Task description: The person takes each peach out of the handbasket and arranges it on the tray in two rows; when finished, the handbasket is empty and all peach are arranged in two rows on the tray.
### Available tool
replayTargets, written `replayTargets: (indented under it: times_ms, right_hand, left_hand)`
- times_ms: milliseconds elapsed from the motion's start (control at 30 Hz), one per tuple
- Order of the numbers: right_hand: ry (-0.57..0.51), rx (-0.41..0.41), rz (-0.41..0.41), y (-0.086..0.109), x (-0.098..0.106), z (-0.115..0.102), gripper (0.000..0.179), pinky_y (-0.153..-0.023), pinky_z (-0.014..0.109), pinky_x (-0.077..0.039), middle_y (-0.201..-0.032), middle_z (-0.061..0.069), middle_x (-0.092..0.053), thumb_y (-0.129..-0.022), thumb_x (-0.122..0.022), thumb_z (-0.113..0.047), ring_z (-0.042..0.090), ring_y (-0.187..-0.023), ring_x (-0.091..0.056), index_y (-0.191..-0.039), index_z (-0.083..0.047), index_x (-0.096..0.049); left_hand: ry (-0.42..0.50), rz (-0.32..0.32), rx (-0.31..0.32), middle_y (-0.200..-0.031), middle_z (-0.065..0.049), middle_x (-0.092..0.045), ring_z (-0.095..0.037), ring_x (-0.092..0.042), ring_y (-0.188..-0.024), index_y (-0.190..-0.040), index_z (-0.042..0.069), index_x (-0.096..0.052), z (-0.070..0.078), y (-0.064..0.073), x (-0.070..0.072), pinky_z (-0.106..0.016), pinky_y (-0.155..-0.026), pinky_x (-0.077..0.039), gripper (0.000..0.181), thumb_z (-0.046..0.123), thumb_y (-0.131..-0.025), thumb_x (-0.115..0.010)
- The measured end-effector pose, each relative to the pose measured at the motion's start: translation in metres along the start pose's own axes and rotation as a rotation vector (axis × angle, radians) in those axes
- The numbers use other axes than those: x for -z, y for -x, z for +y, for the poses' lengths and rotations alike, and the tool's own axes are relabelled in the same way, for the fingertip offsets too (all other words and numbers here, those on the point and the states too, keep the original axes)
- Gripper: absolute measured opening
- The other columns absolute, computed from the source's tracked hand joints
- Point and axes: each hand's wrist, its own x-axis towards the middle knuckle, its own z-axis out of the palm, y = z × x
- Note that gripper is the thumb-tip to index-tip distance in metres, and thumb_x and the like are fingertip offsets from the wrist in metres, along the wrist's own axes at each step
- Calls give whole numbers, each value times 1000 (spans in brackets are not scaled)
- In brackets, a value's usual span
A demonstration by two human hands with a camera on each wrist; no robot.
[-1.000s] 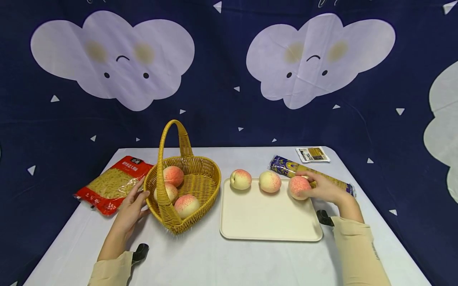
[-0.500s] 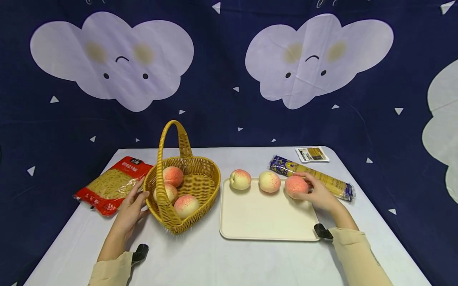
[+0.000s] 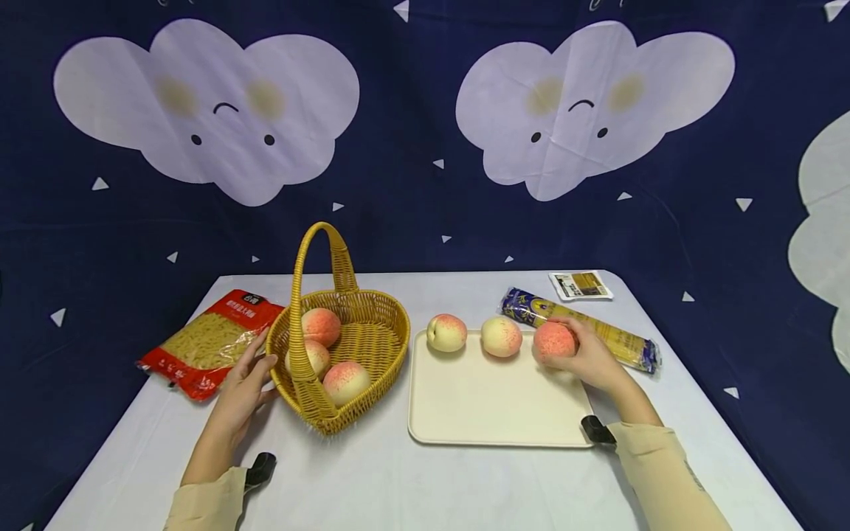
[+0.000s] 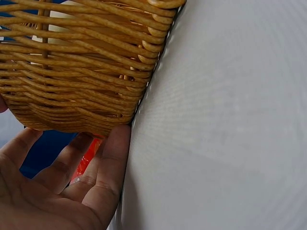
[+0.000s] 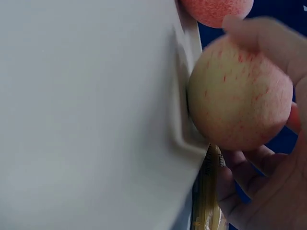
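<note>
My left hand point(image 3: 242, 387) rests against the outside of a yellow wicker basket point(image 3: 385, 310), its fairly straight fingers touching the woven wall point(image 4: 86, 81) low down in the left wrist view. Inside the basket lie three pink-and-cream peaches, one of them a front peach point(image 3: 347, 383). At the far right corner of a cream rectangular tray point(image 3: 498, 413), my right hand point(image 3: 594, 358) holds a peach point(image 3: 554, 343) between thumb and fingers. Up close, that peach point(image 5: 240, 96) sits right at the tray's raised rim. Two more peaches, a middle one point(image 3: 501, 337) and a left one point(image 3: 447, 333), line the tray's far edge.
Left of the basket lies a red bag of pasta point(image 3: 215, 339). Behind the right hand is a long spaghetti pack point(image 3: 617, 341), partly hidden by it, with a small white-and-brown packet point(image 3: 581, 285) farther back. A dark blue cloud-print cloth point(image 3: 412, 147) hangs behind the table.
My right hand has shifted slightly left around the right-hand peach, which has moved only a little. The left hand and basket have stayed put.
</note>
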Motion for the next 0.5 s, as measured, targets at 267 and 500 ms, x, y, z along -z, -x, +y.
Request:
replayTargets:
  times_ms: [267, 500]
  right_hand:
    - [36, -37, -10, -2, 3, -2, 84, -102, 73, -53, -146, 35, -45, -85, -91, -32, 54, -125, -59, -155, -10, -49]
    - [-67, 16, -38, -3, 6, 6, 71, -101, 44, -57, -146, 30, -57, -96, -82, -22, 40, -120, -67, -155, -1, -48]
  left_hand:
    - [5, 2, -2, -180, -17, -17, -42, -40, -155, -172, 45, -13, 0, 1, 0, -22, -93, -61, 66, 45, -114, -46]
    - [3, -2, -7, -180, -17, -16, -44, -38, -156, -172, 44, -13, 0, 1, -1, -21, -92, -61, 66, 44, -114, -45]
